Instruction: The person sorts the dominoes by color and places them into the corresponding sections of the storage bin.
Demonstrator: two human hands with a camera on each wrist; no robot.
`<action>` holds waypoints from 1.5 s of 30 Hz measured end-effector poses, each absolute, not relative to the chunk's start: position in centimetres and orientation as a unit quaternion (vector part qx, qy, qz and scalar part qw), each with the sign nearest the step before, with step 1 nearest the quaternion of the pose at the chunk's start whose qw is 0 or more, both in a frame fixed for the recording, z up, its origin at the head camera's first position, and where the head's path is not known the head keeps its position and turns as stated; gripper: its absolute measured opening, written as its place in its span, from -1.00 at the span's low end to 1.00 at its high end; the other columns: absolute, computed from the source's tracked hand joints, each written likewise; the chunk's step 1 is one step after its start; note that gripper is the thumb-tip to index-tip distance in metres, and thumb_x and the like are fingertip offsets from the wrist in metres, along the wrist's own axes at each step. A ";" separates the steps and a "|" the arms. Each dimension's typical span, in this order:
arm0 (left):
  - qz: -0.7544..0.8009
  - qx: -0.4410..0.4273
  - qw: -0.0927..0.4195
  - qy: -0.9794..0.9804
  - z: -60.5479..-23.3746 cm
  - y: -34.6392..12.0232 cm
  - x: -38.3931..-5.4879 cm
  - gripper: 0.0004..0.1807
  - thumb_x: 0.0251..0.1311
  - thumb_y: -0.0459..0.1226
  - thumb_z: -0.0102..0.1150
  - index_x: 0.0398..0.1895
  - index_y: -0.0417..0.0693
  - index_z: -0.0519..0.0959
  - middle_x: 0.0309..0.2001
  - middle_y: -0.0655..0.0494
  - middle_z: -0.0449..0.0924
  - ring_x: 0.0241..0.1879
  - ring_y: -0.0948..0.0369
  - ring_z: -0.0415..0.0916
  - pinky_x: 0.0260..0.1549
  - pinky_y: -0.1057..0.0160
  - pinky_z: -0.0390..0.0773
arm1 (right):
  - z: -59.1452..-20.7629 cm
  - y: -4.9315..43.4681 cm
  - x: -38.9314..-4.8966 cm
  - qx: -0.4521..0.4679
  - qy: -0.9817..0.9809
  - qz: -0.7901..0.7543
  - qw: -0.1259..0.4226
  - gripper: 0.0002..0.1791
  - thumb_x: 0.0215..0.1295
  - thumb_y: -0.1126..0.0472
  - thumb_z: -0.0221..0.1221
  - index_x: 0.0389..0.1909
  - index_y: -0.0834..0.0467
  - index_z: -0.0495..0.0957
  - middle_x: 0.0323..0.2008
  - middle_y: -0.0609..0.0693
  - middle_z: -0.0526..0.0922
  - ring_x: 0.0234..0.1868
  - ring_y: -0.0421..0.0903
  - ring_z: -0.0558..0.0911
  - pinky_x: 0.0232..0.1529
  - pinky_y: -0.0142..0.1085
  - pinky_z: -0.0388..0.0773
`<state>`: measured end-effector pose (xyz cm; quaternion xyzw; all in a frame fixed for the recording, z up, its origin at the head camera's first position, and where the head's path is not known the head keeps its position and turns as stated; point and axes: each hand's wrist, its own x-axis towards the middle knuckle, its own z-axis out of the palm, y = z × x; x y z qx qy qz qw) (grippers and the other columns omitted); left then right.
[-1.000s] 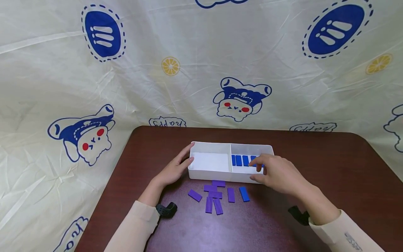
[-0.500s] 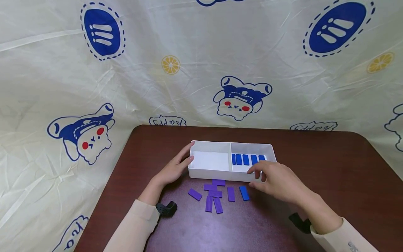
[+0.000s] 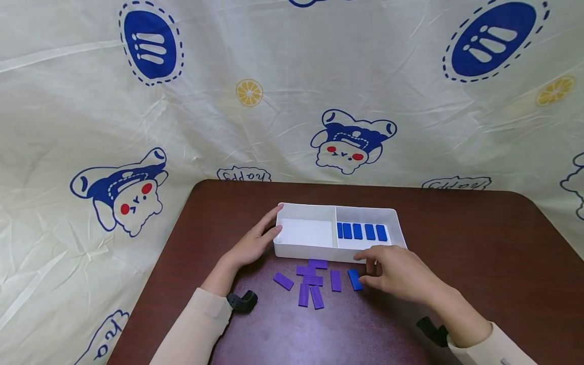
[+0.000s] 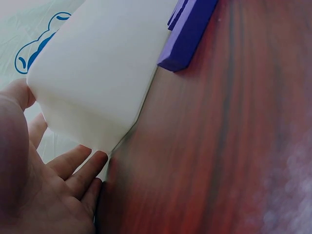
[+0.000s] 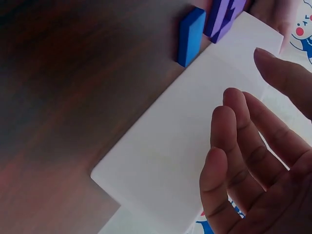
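A white box (image 3: 305, 252) with two compartments stands on the table. My left hand (image 3: 251, 246) touches its left end, fingers extended along the end wall; the left wrist view shows the fingertips (image 4: 100, 156) against that wall. My right hand (image 3: 401, 271), loosely bent and holding nothing, hovers in front of the box's right half. Close by its thumb and index finger, a loose blue block (image 3: 354, 280) lies on the table, also visible past the fingers in the right wrist view. Several blue blocks (image 3: 358, 231) lie in a row in the right compartment.
Several purple blocks (image 3: 335, 281) lie scattered before the box, some touching one another. The left compartment shows its bare white floor (image 3: 304, 233). Behind the brown table (image 3: 465, 228) hangs a printed cloth (image 3: 283, 137). Dark bands (image 3: 243, 302) circle both wrists.
My right hand has drawn back from over the right compartment toward the loose blue block, uncovering the row's right end. My left hand has stayed at the box's left end.
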<state>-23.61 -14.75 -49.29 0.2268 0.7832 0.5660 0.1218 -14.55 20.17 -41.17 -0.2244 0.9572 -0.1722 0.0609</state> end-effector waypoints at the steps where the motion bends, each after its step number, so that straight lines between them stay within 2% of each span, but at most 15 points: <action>1: 0.567 0.227 0.122 0.783 -49.3 -14.7 -23.6 -0.32 0.64 -0.10 -0.10 0.69 0.36 -0.05 0.65 -0.07 0.06 0.61 -0.06 0.10 0.51 -0.19 0.20 | -41.2 20.1 -14.5 -0.225 0.958 -0.169 0.061 -0.60 0.15 0.03 0.51 0.02 0.00 0.75 -0.48 -0.36 0.54 -0.41 -0.31 0.47 -0.45 -0.40 0.38; 8: 0.571 0.225 0.120 0.781 -49.3 -14.8 -23.6 -0.34 0.64 -0.12 -0.09 0.68 0.39 -0.02 0.64 -0.07 0.09 0.60 -0.05 0.12 0.51 -0.17 0.21 | -41.7 20.0 -14.4 -0.228 0.958 -0.158 0.069 -0.56 0.13 0.00 0.52 0.04 -0.03 0.72 -0.53 -0.36 0.51 -0.47 -0.34 0.42 -0.46 -0.38 0.35; 14: 0.575 0.229 0.121 0.776 -49.3 -14.8 -23.7 -0.33 0.64 -0.13 -0.10 0.69 0.32 -0.02 0.64 -0.09 0.08 0.61 -0.08 0.10 0.51 -0.21 0.20 | -42.7 20.0 -14.5 -0.241 0.954 -0.166 0.067 -0.58 0.11 0.01 0.54 0.01 -0.05 0.72 -0.57 -0.38 0.48 -0.52 -0.41 0.40 -0.48 -0.40 0.34; 26: 0.567 0.225 0.121 0.783 -49.3 -14.8 -23.6 -0.33 0.64 -0.09 -0.09 0.69 0.37 -0.02 0.65 -0.05 0.06 0.61 -0.07 0.09 0.51 -0.20 0.19 | -44.0 20.2 -15.0 -0.268 0.946 -0.166 0.077 -0.50 0.08 0.00 0.55 0.05 0.05 0.72 -0.60 -0.43 0.50 -0.52 -0.47 0.41 -0.45 -0.43 0.37; 45: 0.566 0.219 0.124 0.785 -49.2 -14.9 -23.6 -0.33 0.63 -0.07 -0.08 0.68 0.43 -0.02 0.65 -0.03 0.05 0.62 -0.05 0.07 0.51 -0.20 0.19 | -44.2 20.0 -15.1 -0.263 0.950 -0.157 0.068 -0.61 0.09 0.03 0.54 -0.05 0.02 0.74 -0.61 -0.41 0.49 -0.54 -0.46 0.39 -0.48 -0.44 0.33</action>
